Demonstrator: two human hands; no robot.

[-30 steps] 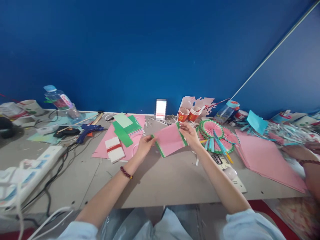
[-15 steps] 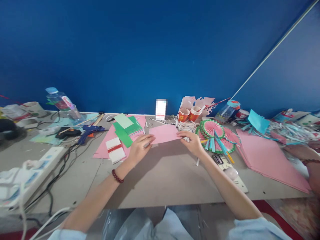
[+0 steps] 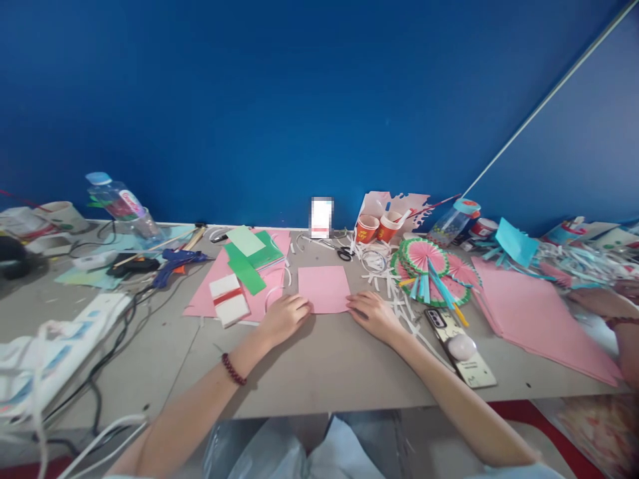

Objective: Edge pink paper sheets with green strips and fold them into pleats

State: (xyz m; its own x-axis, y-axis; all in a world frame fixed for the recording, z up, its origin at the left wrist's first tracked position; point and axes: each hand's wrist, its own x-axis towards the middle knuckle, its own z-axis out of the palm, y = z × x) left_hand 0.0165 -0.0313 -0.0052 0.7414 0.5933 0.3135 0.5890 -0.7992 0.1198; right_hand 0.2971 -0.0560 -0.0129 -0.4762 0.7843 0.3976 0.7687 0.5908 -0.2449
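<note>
On the table, one pink sheet lies flat; your left hand and right hand rest apart on its near corners, fingers laid down, gripping nothing, and hide those corners. Behind stand two red cups; the overlapping paper fans resist counting, and another person's arm is cut off at the right edge.

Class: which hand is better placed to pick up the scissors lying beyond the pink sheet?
Probably the right hand: it rests at the near right corner of the pink sheet, and the scissors lie beyond that side. The left hand sits at the opposite corner, farther off.
</note>
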